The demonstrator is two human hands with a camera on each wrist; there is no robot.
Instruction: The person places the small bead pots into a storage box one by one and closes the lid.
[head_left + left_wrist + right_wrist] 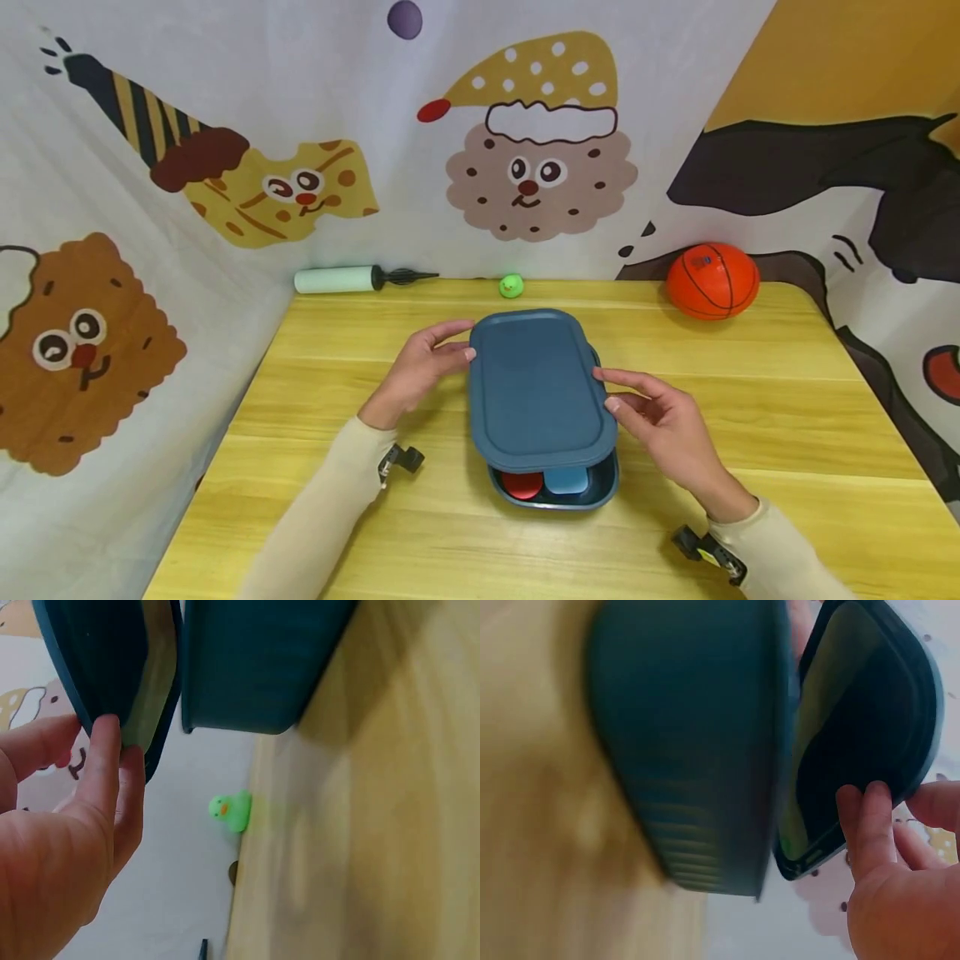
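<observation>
Both hands hold a dark blue lid (536, 387) raised a little over a matching deep box (555, 505) on the table. My left hand (422, 367) pinches the lid's left edge near its far corner. On the opposite side, my right hand (663, 421) pinches the right edge between thumb and fingers. The wrist views show a gap between the lid's underside (855, 727) and the box's rim. At the near end of the box, a red round piece (522, 485) and a light blue piece (566, 480) show inside; the lid hides the rest.
Along the table's back edge lie a pale green hand pump (337, 279) with a black nozzle, a small green rubber duck (512, 286) and an orange toy basketball (712, 282). Behind the wooden table (337, 517) hangs a cartoon-printed cloth (405, 208).
</observation>
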